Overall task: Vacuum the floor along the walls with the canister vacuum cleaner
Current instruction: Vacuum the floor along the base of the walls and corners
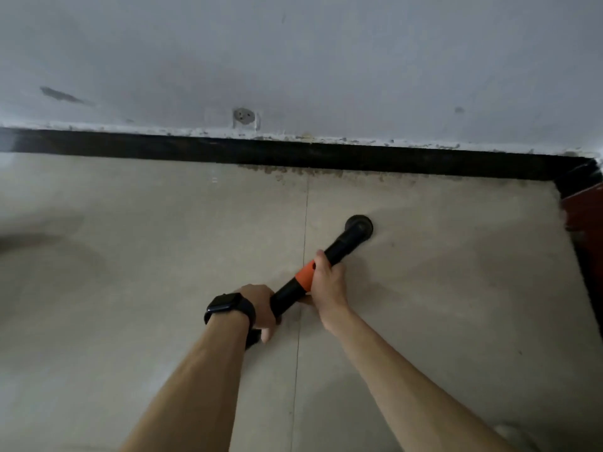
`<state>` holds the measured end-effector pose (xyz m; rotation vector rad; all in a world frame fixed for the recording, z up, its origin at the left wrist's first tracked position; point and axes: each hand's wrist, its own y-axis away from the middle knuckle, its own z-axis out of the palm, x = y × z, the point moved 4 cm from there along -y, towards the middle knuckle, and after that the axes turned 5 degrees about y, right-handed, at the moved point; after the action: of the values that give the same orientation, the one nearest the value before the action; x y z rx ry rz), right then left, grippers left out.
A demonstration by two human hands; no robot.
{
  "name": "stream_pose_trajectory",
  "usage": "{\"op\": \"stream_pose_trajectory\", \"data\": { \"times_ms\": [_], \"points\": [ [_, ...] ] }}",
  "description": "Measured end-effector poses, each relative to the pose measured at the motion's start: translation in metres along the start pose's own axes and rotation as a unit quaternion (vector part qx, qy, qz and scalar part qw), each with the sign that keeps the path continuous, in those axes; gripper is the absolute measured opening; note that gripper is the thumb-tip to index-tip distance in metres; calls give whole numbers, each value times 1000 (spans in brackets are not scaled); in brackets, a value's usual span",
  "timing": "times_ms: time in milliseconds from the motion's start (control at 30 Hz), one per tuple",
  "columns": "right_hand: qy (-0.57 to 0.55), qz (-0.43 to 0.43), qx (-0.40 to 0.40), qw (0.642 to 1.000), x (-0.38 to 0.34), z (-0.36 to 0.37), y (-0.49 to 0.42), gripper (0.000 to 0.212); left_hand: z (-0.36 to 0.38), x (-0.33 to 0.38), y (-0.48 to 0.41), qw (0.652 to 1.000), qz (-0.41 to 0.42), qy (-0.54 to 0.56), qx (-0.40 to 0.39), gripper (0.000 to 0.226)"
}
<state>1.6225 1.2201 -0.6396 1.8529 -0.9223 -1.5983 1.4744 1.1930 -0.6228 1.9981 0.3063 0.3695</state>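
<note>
Both grips clench the vacuum tube [342, 243]: L grip [261, 308] on the lower black end, w/ a black watch [228, 305] on the wrist, and R grip [328, 282] at the orange collar. The round nozzle [360, 225] sits on the beige floor [130, 288], near the black baseboard [293, 154] but apart from it.

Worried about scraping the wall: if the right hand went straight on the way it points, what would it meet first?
The right hand points along the black tube, so it would first meet the round nozzle on the floor; the black skirting lies beyond, depth unclear.
</note>
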Motion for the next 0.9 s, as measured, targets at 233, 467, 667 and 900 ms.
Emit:
{"op": "stream_pose_trajectory", "data": {
  "times_ms": [233, 467, 667, 900],
  "points": [
    [97, -23, -164, 981, -21, 74, 12, 35, 22, -80, 40, 978, -73, 157, 119, 40],
    [-20, 35, -171, 985, -43, 65, -4, 22, 12, -51, 40, 975, -45, 148, 160, 48],
    [28, -5, -113, 993, -28, 24, -29, 30, 21, -5, 24, 982, 8, 117, 149, 42],
    [132, -44, -166, 976, -37, 50, -29, 43, 4, -26, 14, 962, 7, 185, 201, 42]
  ]
}}
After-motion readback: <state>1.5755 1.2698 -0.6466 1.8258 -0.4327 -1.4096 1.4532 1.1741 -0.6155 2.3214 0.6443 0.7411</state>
